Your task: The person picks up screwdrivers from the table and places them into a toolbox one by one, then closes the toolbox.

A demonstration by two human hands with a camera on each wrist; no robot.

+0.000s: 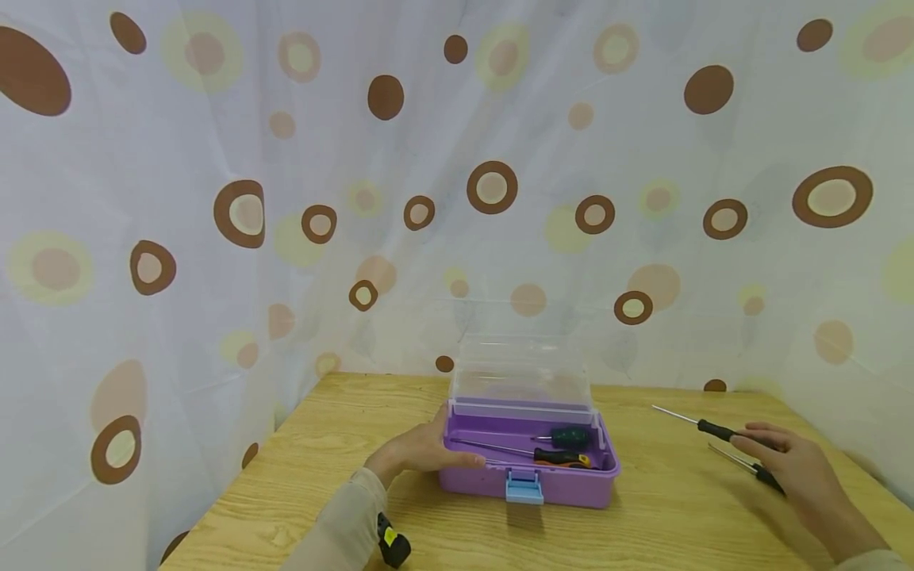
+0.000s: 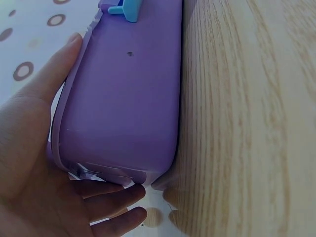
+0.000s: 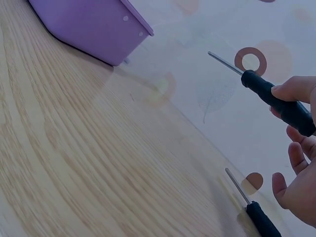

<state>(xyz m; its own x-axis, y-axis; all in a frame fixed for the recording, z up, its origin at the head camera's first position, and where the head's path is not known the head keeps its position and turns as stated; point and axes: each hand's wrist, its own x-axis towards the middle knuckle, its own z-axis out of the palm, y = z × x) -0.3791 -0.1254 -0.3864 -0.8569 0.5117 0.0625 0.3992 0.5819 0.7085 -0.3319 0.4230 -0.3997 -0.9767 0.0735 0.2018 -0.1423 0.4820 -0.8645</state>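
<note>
My left hand [image 1: 423,448] grips the left end of a purple toolbox [image 1: 493,480], thumb over the front rim and fingers along the end wall [image 2: 116,174]. Its clear lid [image 1: 524,365] stands raised at the back. Inside lie a stubby dark green screwdriver [image 1: 571,437] and a long one with a black and yellow handle [image 1: 553,456]; the front wall partly hides an orange-edged handle. To the right, my right hand [image 1: 800,468] pinches a black-handled screwdriver [image 3: 259,86] between thumb and fingers, its shaft pointing away to the left. Below that hand is another black-handled screwdriver [image 1: 769,477].
A black object with a yellow patch [image 1: 393,543] lies beside my left forearm, partly hidden by the sleeve. The wood-grain table [image 1: 664,507] meets a white curtain [image 1: 428,143] with brown circles at the back and sides. A pale blue latch [image 1: 524,488] hangs on the toolbox front.
</note>
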